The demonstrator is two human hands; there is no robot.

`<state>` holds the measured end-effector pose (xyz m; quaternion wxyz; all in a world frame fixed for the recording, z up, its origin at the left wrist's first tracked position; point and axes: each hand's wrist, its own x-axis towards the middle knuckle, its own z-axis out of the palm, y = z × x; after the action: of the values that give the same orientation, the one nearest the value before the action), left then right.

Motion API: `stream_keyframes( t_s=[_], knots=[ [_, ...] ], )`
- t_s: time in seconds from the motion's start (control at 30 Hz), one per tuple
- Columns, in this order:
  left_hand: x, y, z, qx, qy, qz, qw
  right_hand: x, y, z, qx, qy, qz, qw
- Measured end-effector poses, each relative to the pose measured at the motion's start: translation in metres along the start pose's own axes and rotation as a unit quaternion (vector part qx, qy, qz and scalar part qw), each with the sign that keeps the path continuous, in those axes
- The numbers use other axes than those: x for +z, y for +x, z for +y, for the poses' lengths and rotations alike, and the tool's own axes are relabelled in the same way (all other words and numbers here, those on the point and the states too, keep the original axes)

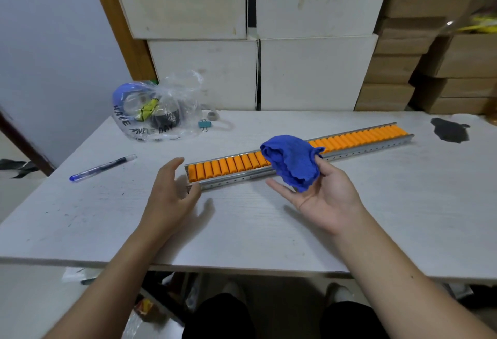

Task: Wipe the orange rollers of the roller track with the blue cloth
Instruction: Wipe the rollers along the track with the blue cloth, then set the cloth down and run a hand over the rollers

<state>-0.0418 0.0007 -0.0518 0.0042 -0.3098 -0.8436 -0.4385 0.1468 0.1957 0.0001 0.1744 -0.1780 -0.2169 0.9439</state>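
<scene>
A long metal roller track [298, 159] fitted with a row of short orange plastic rollers [226, 166] lay slantwise on the pale grey worktop [242, 231], its near-left end towards the person and its other end running away to the far right. A crumpled blue cloth [293, 161] was held bunched in the right hand [322, 198], pinched between thumb and fingers with the palm turned up, raised just above the middle of the track; whether its lower folds touched the rollers could not be told. The left hand [172, 190] was spread open and empty, its thumb tip at or just beside the near-left end of the track.

The step in hand was judged to be the readying of the wipe: cloth gathered, track about to be steadied. No wiping contact was yet evident. The next move would call for the left hand to be closed on the track end to keep it from sliding, and for the cloth to be turned down and pressed onto the rollers, which would probably spin under it, then drawn along the row.

A clear plastic bag of oddments [158, 112] and a blue pen [102, 167] lay to the far left, well apart from the work.
</scene>
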Motion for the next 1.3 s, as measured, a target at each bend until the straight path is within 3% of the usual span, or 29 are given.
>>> stream_keyframes(
  t_s=[0.3,0.37,0.43,0.47,0.53,0.6,0.7,0.73,0.77,0.8,0.93,1.03,1.17,1.3],
  knots=[
    [0.003,0.002,-0.004,-0.021,0.004,-0.032,0.999,0.003,-0.006,0.005,-0.004,0.009,0.019,1.000],
    [0.003,0.003,-0.004,-0.038,-0.016,-0.048,0.998,0.003,-0.010,0.004,-0.017,-0.018,0.027,0.999],
    [0.003,0.004,-0.006,-0.039,-0.018,-0.051,0.998,0.001,-0.017,0.004,-0.068,-0.135,0.046,0.987],
    [0.002,0.005,-0.007,-0.031,-0.009,-0.046,0.998,-0.002,-0.021,0.005,-0.111,-0.255,0.078,0.957],
    [0.002,0.006,-0.009,-0.019,0.012,-0.038,0.999,-0.010,-0.032,0.008,-0.209,-0.504,0.154,0.824],
    [0.002,0.007,-0.009,-0.022,0.017,-0.036,0.999,-0.025,-0.037,0.012,-0.262,-0.663,0.118,0.691],
    [0.003,0.007,-0.009,-0.019,0.019,-0.031,0.999,-0.049,-0.041,0.020,-0.165,-0.846,-0.034,0.505],
    [0.004,0.006,-0.010,-0.017,0.023,-0.034,0.999,-0.056,-0.043,0.022,-0.111,-0.883,-0.060,0.453],
    [0.005,0.005,-0.011,-0.017,0.027,-0.039,0.999,-0.061,-0.045,0.024,-0.076,-0.900,-0.067,0.424],
    [0.005,0.006,-0.012,-0.019,0.030,-0.044,0.998,-0.063,-0.046,0.024,-0.062,-0.901,-0.063,0.424],
    [-0.004,0.020,-0.009,-0.047,0.037,-0.058,0.997,-0.036,-0.038,0.030,-0.145,-0.825,-0.005,0.546],
    [-0.013,0.028,-0.005,-0.071,0.035,-0.072,0.994,0.010,-0.022,0.042,-0.169,-0.788,-0.049,0.590],
    [-0.007,0.022,-0.009,-0.099,0.012,-0.091,0.991,0.039,0.021,0.084,-0.203,-0.830,-0.150,0.497],
    [-0.009,0.023,-0.012,-0.113,-0.003,-0.095,0.989,0.042,0.066,0.119,-0.220,-0.859,-0.153,0.436]
  ],
)
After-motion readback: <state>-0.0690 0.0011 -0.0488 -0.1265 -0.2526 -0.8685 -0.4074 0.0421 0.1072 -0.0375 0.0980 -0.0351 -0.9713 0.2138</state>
